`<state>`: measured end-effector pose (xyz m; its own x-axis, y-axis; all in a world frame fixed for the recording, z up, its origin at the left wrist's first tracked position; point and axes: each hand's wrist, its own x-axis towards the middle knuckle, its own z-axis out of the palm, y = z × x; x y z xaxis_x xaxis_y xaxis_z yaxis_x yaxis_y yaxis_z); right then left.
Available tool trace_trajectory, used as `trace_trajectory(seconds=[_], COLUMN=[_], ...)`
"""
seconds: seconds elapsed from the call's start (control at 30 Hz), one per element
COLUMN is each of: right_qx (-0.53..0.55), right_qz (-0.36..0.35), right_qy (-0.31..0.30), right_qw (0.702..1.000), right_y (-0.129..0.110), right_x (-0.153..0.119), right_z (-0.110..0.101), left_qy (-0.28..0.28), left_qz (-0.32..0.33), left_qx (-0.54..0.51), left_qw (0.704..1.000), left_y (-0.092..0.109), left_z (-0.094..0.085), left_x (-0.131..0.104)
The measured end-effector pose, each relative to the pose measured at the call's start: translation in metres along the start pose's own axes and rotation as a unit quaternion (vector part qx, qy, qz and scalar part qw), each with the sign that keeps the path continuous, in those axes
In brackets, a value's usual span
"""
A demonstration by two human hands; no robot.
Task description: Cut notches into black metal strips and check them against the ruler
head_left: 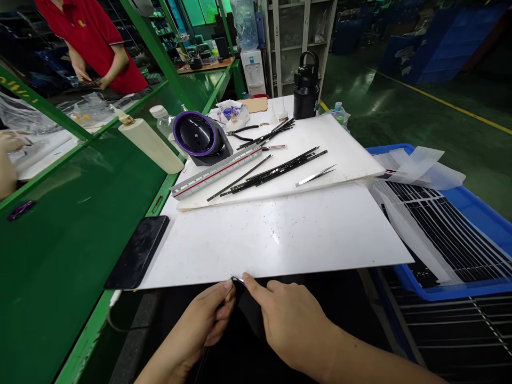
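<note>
Pinching a small thin part (237, 279) between left hand (204, 322) and right hand (290, 322), fingers curled, at the white board's (280, 240) near edge.

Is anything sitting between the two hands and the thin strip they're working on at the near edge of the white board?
Nothing visible: the left hand and right hand both pinch the thin strip directly.

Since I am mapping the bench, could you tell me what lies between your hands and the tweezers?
In the head view, only bare white board lies between the hands and the tweezers.
</note>
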<state>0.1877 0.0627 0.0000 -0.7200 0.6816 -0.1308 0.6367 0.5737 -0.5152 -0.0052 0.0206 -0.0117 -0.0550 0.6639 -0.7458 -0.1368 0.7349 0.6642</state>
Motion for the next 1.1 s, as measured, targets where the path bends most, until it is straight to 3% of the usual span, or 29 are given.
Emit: trace_trajectory(seconds=[0.63,0.87,1.1], right_qx=[-0.072,-0.022,-0.036], right_qz=[-0.001,0.000,-0.001], right_qy=[-0.022,0.003,-0.006], right_qw=[0.997,1.000,0.999], right_y=[-0.005,-0.004,-0.005], right_x=[0.002,-0.002,0.001], right_z=[0.004,-0.002,-0.005], left_qy=[0.010,0.001,0.004], left_qz=[0.003,0.002,0.008], left_qx=[-0.002,0.004,0.009], left_qw=[1.000,1.000,1.000], left_y=[0.000,0.003,0.002], left_z=[0.003,0.003,0.003], left_x=[0.000,-0.003,-0.002])
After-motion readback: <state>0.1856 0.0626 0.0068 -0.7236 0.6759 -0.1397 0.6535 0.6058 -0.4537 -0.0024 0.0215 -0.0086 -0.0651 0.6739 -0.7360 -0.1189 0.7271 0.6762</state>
